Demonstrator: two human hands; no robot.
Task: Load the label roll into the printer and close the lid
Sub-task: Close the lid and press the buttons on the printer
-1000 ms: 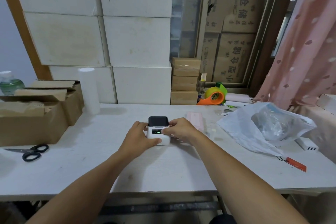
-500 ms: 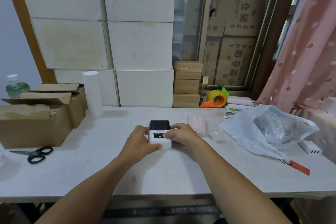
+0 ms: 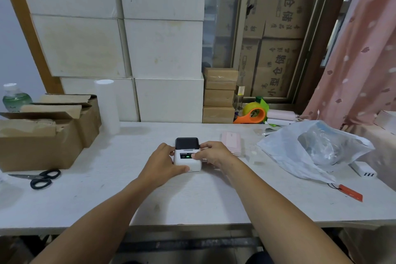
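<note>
A small white label printer (image 3: pixel 188 162) with a dark lid sits mid-table, lid down, a green light lit on its front panel. My left hand (image 3: pixel 162 162) clasps its left side, thumb along the front corner. My right hand (image 3: pixel 212 153) holds the right side, with a fingertip on the front panel beside the light. No label roll is visible; the inside of the printer is hidden by the lid.
A pink device (image 3: pixel 231 142) lies just right of the printer. A plastic bag (image 3: pixel 310 152), white charger (image 3: pixel 364 169) and red tag (image 3: pixel 351 193) are at right. Scissors (image 3: pixel 40 179) and cardboard boxes (image 3: pixel 42 135) are at left; a tape dispenser (image 3: pixel 252 113) stands behind.
Both hands stay on the printer in the same grip. The camera view has shifted slightly, so everything sits a little lower in the frame.
</note>
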